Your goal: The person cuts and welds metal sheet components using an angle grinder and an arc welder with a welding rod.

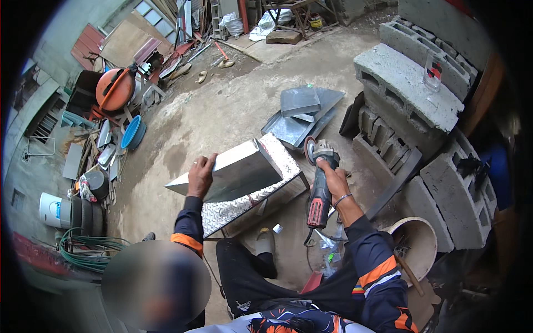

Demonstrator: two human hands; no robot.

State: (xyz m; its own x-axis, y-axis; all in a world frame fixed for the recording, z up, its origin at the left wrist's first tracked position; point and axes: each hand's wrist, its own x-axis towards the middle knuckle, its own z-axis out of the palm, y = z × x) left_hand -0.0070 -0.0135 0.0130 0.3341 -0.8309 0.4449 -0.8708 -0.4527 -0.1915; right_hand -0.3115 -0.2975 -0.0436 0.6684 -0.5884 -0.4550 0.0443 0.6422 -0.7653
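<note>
My right hand [334,183] is wrapped round the body of an angle grinder [318,191]. The grinder's round disc [310,149] points away from me, beside the right end of a metal box-like piece. That piece has a diamond-patterned plate rim [229,217] and stands on the floor before my knees. A bent, smooth sheet-metal panel [239,166] rises at its far side. My left hand [201,176] grips the panel's upper edge, fingers closed over it. The disc is apart from the metal. A blurred round patch covers part of my left arm.
Cut metal sheets [302,119] lie beyond the box. Concrete blocks [408,83] are stacked at the right, near a pale bucket [413,244]. Far left are a blue basin [133,132], an orange drum [115,89] and a coiled green hose [83,252].
</note>
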